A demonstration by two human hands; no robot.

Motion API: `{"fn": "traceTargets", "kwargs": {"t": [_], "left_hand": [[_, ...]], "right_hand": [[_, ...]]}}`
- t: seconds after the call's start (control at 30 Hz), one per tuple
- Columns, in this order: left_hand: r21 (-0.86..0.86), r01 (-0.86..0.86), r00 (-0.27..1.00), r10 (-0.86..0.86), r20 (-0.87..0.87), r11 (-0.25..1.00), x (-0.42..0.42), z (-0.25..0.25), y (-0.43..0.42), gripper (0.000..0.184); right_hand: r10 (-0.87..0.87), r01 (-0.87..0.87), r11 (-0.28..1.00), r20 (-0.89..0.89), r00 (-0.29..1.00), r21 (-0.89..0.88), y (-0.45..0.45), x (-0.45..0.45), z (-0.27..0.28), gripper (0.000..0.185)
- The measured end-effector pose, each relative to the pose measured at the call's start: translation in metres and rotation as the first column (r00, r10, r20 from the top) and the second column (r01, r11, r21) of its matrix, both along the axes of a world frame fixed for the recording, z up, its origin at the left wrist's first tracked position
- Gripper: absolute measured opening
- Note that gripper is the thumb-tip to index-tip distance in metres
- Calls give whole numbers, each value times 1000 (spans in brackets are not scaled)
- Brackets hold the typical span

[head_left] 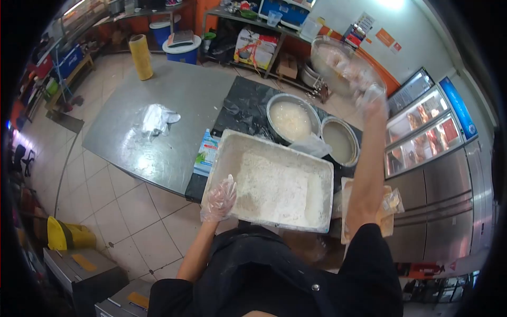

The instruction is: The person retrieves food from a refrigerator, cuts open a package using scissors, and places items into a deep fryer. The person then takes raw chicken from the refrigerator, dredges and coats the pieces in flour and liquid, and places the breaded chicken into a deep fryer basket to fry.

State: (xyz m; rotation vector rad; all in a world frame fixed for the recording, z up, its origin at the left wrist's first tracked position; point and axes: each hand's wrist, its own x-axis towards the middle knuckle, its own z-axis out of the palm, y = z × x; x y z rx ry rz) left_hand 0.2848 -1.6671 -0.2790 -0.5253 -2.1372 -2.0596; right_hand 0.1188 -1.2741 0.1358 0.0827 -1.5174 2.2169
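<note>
My left hand (219,199), in a clear plastic glove, grips the left rim of a large white tub (328,198). White flour (277,193) covers the tub's bottom. My right hand (371,91), also gloved and blurred by motion, is raised at the upper right, holding a round strainer (319,55). Pale pieces show in the strainer, too smeared to name, and white bits are in the air below it. Behind the tub stand a metal pot (271,117) of cloudy whitish liquid and a smaller pot (355,132) with greyish liquid.
A tray of pale food pieces (390,203) sits right of the tub. On the steel table (113,124) are a crumpled white cloth (157,120) and a yellow roll (141,57). A blue-and-white packet (206,153) lies by the tub. Fridges (422,137) stand at the right.
</note>
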Motion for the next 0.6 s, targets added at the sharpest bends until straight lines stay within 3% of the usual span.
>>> {"fn": "traceTargets", "kwargs": {"t": [0.1,0.23,0.3,0.33,0.37,0.43,0.47,0.5,0.6], "left_hand": [[-415,-201,964,104,-244,887,-1,33,-9,43],[-576,-263,947,92,-309,774,3,64,-14,45],[-587,-210,965,71,-251,782,4,57,-14,43],[-590,-189,972,66,-224,785,3,53,-14,43],[-664,-237,956,49,-289,709,3,48,-14,41],[-772,-348,912,3,-410,532,6,37,-15,37],[-789,-326,927,12,-376,521,5,42,-15,37],[-802,-306,939,23,-343,513,4,51,-12,37],[-880,-381,890,-146,-432,283,1,77,-16,37]], "right_hand": [[-106,124,976,-109,988,176,14,9,62,26],[-245,296,879,-178,953,375,37,5,92,25],[-333,379,763,-185,925,523,48,-2,79,24],[-390,406,649,-177,904,643,50,-7,64,24],[-453,406,485,-175,874,774,51,-12,45,24],[-571,251,104,-150,807,962,47,-21,-11,24],[-619,105,4,-80,782,995,44,-27,-44,24],[-655,-46,-49,3,756,998,41,-34,-76,23],[-709,-263,89,246,661,961,45,-45,-157,23]]}}
